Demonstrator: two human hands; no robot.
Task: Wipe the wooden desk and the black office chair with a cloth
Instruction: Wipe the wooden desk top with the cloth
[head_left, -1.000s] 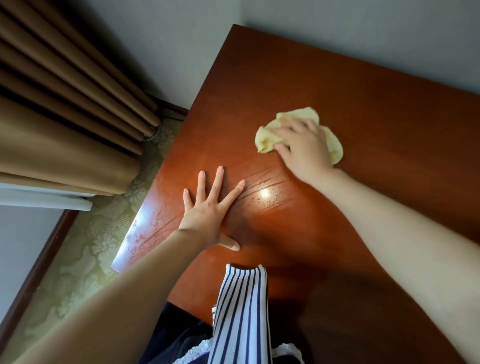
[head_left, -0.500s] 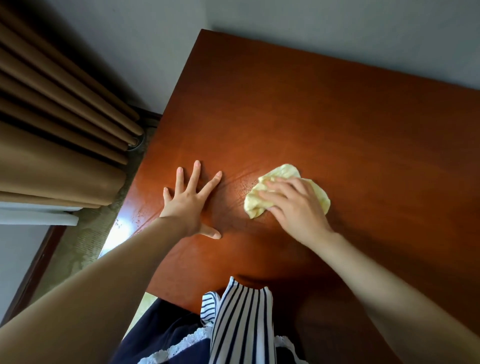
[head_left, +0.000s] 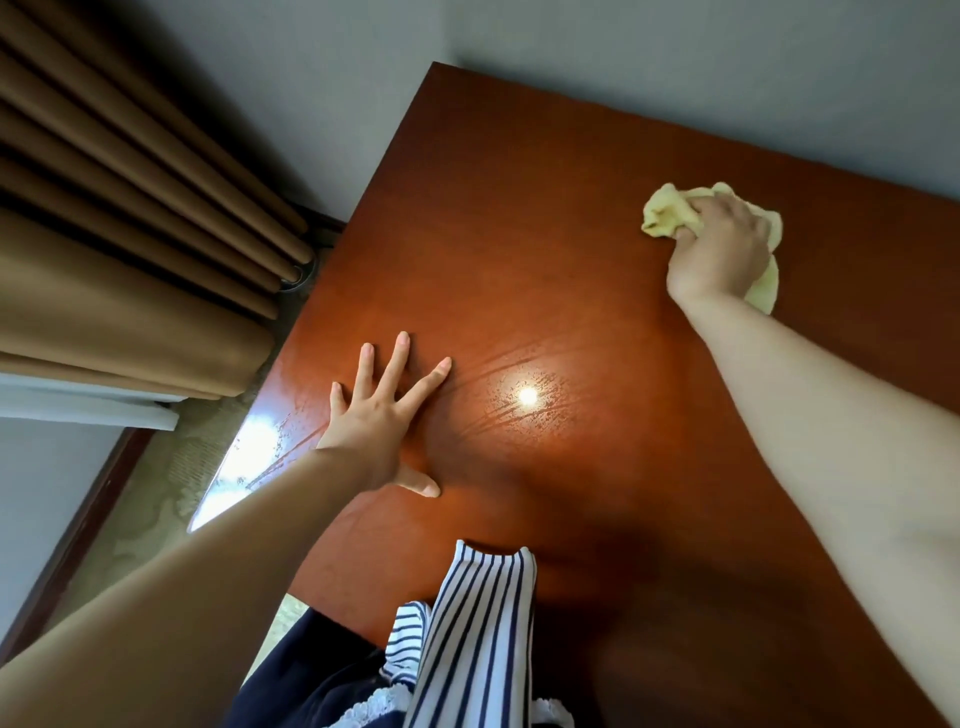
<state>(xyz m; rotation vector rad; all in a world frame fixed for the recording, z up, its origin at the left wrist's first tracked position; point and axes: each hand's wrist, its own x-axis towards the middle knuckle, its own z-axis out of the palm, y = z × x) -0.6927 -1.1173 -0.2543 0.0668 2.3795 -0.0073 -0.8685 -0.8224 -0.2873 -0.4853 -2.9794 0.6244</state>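
Brown curtains (head_left: 119, 249) hang in folds at the left; a grey wall (head_left: 675, 62) stands behind; patterned carpet (head_left: 156, 499) covers the floor beside a dark baseboard (head_left: 78, 538).

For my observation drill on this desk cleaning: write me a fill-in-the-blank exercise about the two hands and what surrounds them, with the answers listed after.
1. The right hand grips a crumpled pale yellow ____.
2. The left hand lies flat on the reddish-brown wooden desk with its fingers ____.
3. The pleated brown curtains hang on the ____ side of the desk.
Missing words: cloth; spread; left.
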